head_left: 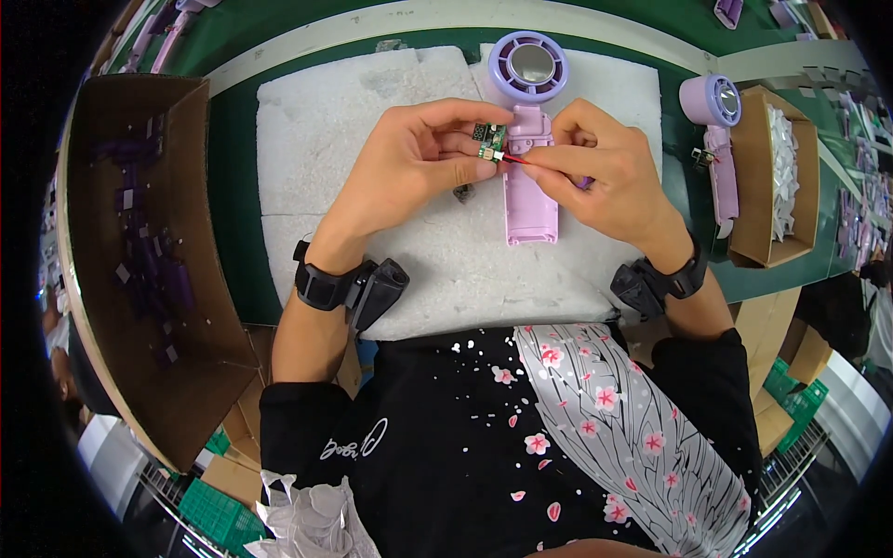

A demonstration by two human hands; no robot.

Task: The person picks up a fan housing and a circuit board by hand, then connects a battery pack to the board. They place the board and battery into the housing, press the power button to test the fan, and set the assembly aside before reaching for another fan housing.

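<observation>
A small green circuit board (490, 137) is pinched between the thumb and fingers of my left hand (395, 167). Thin red and black wires (517, 160) run from a white plug (491, 154) at the board's lower edge to my right hand (605, 172), whose thumb and forefinger close on them. Beneath both hands lies a light purple handheld fan (531, 212), its round head away from me and its hollow handle facing up. A small dark purple bit (585, 183) shows by my right fingers; what it belongs to is hidden.
A white foam mat (326, 121) lies under the work, with a small dark piece (462, 192) on it. At left stands a deep cardboard box (200, 232) holding dark purple parts. On the right, another purple fan (722, 177) with a board rests beside a carton (755, 209) of white pieces.
</observation>
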